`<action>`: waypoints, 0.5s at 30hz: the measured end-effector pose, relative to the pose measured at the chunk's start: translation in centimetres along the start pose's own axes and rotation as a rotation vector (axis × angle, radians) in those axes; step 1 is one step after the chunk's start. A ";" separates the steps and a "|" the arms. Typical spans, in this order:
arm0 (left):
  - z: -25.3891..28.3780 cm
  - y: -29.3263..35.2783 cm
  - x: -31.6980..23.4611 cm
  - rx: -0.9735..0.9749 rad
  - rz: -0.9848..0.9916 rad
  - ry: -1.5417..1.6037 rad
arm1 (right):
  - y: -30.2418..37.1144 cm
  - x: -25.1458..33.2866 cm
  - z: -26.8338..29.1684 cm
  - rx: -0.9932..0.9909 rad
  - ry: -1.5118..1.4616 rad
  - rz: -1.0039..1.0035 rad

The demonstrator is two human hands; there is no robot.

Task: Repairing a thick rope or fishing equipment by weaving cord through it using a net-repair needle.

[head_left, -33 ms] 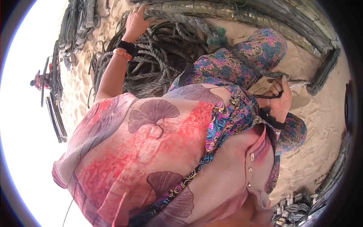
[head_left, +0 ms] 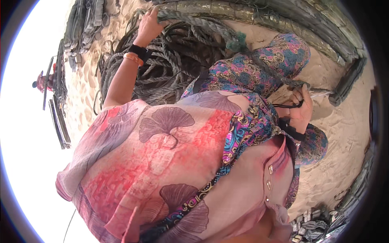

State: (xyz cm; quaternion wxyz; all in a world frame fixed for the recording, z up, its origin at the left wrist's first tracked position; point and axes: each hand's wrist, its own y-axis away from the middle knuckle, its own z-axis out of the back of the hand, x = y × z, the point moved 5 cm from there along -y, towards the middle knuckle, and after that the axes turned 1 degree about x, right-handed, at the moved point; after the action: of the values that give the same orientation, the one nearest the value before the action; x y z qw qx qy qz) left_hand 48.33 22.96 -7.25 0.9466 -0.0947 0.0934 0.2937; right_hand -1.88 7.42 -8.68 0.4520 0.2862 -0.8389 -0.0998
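A thick grey-green rope (head_left: 202, 20) runs from my left hand (head_left: 149, 29) across my patterned trousers to my right side. My left fingers are closed around the rope at the top of a big loose coil (head_left: 170, 60) lying on the sand. A tuft of green strands (head_left: 237, 41) sits partway along the rope. My right hand (head_left: 300, 111), by my knee, has its fingers curled around a thin black cord-like piece (head_left: 283, 106). The rope's far part (head_left: 293, 83) meets these fingertips, and a pale thin strand (head_left: 322, 91) extends beyond them. What lies inside the right palm is hidden.
Long weathered beams or bundles (head_left: 251, 16) curve along the far side. A short dark block (head_left: 346, 83) stands on the sand at right. Dark bundles (head_left: 85, 28) lie at far left, near a distant person (head_left: 42, 82). Grey pieces (head_left: 312, 224) are piled at lower right.
My left hand has shifted slightly right and down with the rope, and its fingers look more bent. My right hand stays almost in place, a touch lower.
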 end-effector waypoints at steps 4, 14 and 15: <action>-3.5 6.0 1.3 0.176 0.034 -0.141 | 0.1 -0.8 -0.7 -0.058 -0.028 -0.132; -10.4 10.1 4.4 0.393 0.742 0.090 | -2.1 4.5 -2.5 -0.043 0.103 -0.055; -11.2 9.4 3.8 0.437 0.791 0.048 | -2.6 6.2 -3.3 -0.008 0.082 0.011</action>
State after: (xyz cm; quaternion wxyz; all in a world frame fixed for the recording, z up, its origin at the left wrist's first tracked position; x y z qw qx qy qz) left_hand 44.67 30.03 -20.10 0.7568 0.1435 0.2041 0.6042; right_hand -0.79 2.12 -3.56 0.4879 0.2835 -0.8208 -0.0887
